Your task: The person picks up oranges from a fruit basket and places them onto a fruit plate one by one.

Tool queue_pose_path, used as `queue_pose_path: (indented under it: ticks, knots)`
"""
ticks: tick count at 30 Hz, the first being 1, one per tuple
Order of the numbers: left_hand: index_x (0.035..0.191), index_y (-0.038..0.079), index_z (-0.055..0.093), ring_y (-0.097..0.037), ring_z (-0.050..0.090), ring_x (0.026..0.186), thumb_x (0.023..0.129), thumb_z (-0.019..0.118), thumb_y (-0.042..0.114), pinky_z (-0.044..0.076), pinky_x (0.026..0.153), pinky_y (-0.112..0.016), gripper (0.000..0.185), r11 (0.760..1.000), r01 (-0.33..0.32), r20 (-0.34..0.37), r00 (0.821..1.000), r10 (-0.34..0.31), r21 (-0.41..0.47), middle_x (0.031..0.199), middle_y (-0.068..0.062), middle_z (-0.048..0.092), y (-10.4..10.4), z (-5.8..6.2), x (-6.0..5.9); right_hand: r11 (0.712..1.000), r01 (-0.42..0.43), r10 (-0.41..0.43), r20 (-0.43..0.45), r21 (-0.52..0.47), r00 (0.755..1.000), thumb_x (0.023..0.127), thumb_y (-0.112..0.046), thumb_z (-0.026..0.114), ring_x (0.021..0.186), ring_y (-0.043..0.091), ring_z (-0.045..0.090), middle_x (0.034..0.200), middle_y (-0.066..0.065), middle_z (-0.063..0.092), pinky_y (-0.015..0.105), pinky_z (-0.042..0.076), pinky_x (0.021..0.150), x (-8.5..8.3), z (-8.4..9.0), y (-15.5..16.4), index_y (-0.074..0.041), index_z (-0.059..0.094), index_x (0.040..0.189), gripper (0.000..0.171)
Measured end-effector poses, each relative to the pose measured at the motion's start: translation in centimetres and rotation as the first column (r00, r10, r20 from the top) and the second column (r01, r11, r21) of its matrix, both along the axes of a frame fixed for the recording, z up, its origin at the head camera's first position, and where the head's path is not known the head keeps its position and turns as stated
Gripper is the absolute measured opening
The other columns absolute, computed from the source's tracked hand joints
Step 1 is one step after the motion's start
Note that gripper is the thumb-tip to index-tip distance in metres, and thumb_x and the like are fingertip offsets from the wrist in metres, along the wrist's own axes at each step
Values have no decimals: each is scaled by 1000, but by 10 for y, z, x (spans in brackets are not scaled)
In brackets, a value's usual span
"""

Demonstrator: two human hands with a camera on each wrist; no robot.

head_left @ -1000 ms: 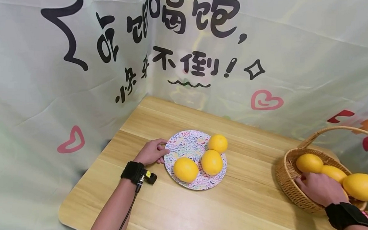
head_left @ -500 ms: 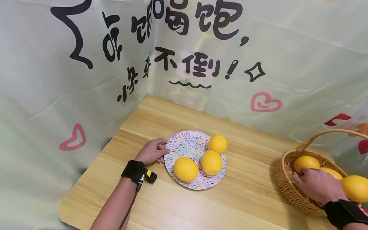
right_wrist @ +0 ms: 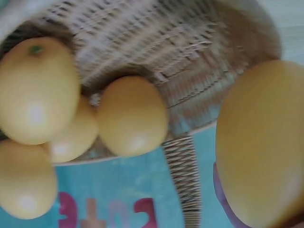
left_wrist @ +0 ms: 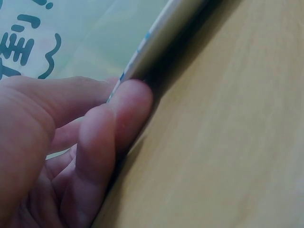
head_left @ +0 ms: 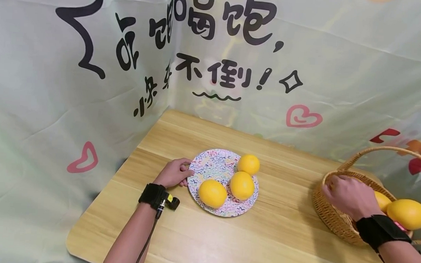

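Observation:
At the plate's left side my left hand (head_left: 173, 173) pinches the rim of a round patterned plate (head_left: 209, 166); the left wrist view shows fingertips under the raised plate edge (left_wrist: 154, 42). Three oranges sit on that plate: a front one (head_left: 213, 193), a middle one (head_left: 242, 186) and a far one (head_left: 248, 164). Over the wicker basket (head_left: 322, 203) is my right hand (head_left: 350, 194), palm down. It grips an orange (right_wrist: 261, 142), seen large in the right wrist view but hidden under the hand from above. More oranges (right_wrist: 133, 116) lie in the basket.
The basket's arched handle (head_left: 357, 155) rises at the right. A large orange (head_left: 408, 214) sits high near the basket's right side. A printed cloth (head_left: 127, 104) hangs behind and left of the wooden table (head_left: 280, 228). A cable runs along the left forearm.
My right hand has lifted and moved left from inside the basket to above its left rim, taking an orange with it. The left hand and the plate have stayed in place.

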State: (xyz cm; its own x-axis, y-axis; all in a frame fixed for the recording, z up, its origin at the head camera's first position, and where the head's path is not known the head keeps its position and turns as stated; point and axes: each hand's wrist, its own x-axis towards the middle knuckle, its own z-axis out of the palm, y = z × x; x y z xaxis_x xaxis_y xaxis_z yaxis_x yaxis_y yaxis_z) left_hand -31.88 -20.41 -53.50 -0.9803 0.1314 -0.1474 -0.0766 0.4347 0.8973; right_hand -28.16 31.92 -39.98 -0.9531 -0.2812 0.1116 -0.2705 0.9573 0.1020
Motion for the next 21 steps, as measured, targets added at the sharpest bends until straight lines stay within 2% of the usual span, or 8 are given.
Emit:
queue_pose_path:
  ticks: [2, 8, 11, 15, 18, 21]
  knots:
    - [145, 10, 57, -16, 67, 57, 96, 74, 23, 60, 56, -29, 53, 1000, -1, 0, 1000, 1, -1, 83, -5, 68, 0, 0, 0, 1000, -18, 18, -20, -6, 1000, 101, -30, 56, 59, 12, 47, 70, -3, 56, 29, 34, 53, 0, 3, -8, -16, 61, 81, 25]
    - [145, 10, 57, -17, 68, 57, 96, 74, 23, 60, 56, -29, 54, 1000, -7, 8, 1000, 7, -4, 84, -5, 69, 0, 0, 0, 995, -100, 97, -96, -28, 991, 99, -27, 59, 65, 16, 54, 78, 3, 62, 30, 37, 54, -5, 2, -43, -14, 62, 85, 19]
    - [146, 10, 57, -17, 68, 57, 96, 74, 23, 59, 56, -29, 54, 1000, -5, 11, 1000, 5, -4, 84, -5, 69, 0, 0, -1, 984, -172, 163, -155, -43, 974, 97, -24, 63, 70, 23, 60, 82, 7, 67, 35, 46, 55, -8, -3, -63, -12, 66, 88, 15]
    - [146, 10, 57, -16, 67, 57, 96, 74, 23, 59, 56, -28, 54, 1000, -3, 10, 1000, 3, -3, 85, -5, 69, 1, 0, -1, 967, -252, 236, -233, -41, 944, 94, -21, 65, 80, 32, 67, 91, 14, 72, 47, 57, 65, -15, -12, -87, -6, 72, 96, 16]
    - [146, 10, 56, -16, 67, 57, 96, 74, 23, 59, 56, -29, 54, 1000, -1, 10, 1000, 1, -1, 85, -5, 69, 0, 0, -1, 958, -283, 261, -272, -44, 926, 93, -21, 65, 88, 34, 69, 98, 16, 75, 50, 60, 70, -21, -18, -105, -5, 74, 100, 19]
    - [146, 10, 57, -17, 67, 56, 96, 74, 23, 59, 55, -29, 54, 1000, -3, 10, 1000, 3, -1, 85, -5, 70, 0, 0, -1, 949, -307, 275, -281, -75, 919, 94, -22, 65, 95, 36, 70, 102, 17, 75, 50, 61, 75, -23, -21, -124, -5, 74, 102, 22]
